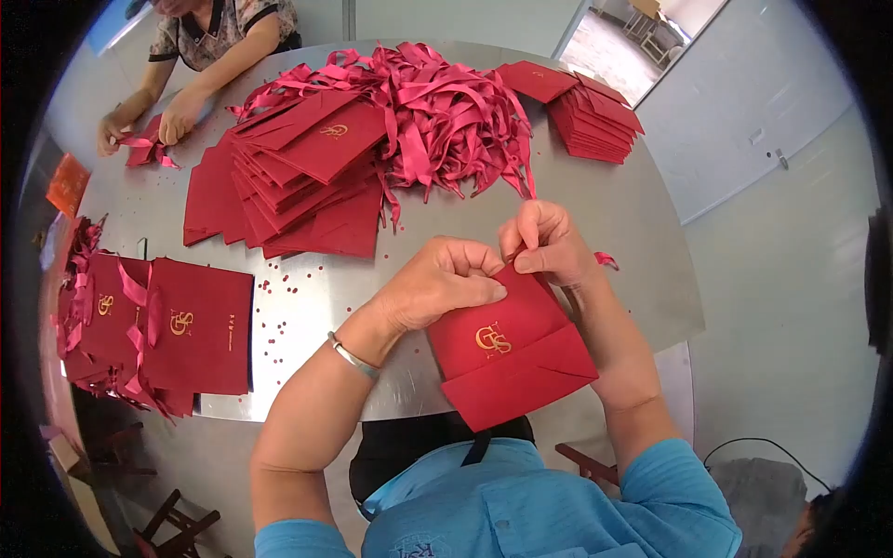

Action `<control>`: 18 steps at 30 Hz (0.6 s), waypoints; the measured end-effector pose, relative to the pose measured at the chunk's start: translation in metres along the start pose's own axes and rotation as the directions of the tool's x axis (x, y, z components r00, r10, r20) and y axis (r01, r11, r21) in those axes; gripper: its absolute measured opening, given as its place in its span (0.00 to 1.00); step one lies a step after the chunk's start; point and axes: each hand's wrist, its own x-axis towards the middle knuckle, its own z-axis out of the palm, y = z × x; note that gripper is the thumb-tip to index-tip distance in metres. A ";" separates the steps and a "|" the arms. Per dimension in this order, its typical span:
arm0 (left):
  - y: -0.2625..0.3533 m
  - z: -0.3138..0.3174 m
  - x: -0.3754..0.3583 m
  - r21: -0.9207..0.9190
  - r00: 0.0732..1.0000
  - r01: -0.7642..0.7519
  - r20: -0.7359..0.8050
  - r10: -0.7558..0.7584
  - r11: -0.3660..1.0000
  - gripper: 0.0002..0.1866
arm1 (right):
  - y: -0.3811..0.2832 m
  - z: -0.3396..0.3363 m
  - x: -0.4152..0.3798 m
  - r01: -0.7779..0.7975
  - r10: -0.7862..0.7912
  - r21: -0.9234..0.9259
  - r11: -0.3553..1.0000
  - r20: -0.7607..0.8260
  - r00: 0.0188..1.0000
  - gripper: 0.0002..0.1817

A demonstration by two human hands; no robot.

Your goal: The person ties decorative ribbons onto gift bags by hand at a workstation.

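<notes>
A flat red paper bag (516, 358) with a gold logo is held up at the table's near edge, its folded bottom towards me. My left hand (451, 279) is closed on the bag's top edge, thumb over the front. Beside it, my right hand (551, 244) pinches at the same edge, fingers closed. A pink ribbon (531, 181) rises from behind the right fingers, and a ribbon end (606, 261) shows right of that hand. The exact spot where ribbon meets bag is hidden by the fingertips.
Ahead lie a heap of pink ribbons (456, 121) and a stack of red bags (298, 186). More bags (595, 116) are at the back right. Ribboned bags (200, 325) lie left, near scattered red dots (273, 339). Across the metal table (614, 205), another person's hands (177, 116) handle a bag.
</notes>
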 end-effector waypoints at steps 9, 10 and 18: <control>-0.008 0.005 0.004 -0.125 0.994 -0.098 -0.059 0.092 0.987 0.07 | 0.000 -0.006 0.002 0.001 0.008 0.152 0.988 -0.054 0.998 0.16; -0.006 0.008 0.003 -0.164 0.994 -0.090 -0.077 0.078 0.982 0.08 | 0.000 -0.007 0.002 0.001 0.007 0.152 0.988 -0.054 0.999 0.16; -0.008 -0.006 0.005 -0.241 0.999 0.033 0.022 -0.028 0.970 0.09 | -0.001 -0.005 0.002 0.006 -0.011 0.127 0.992 0.038 0.999 0.16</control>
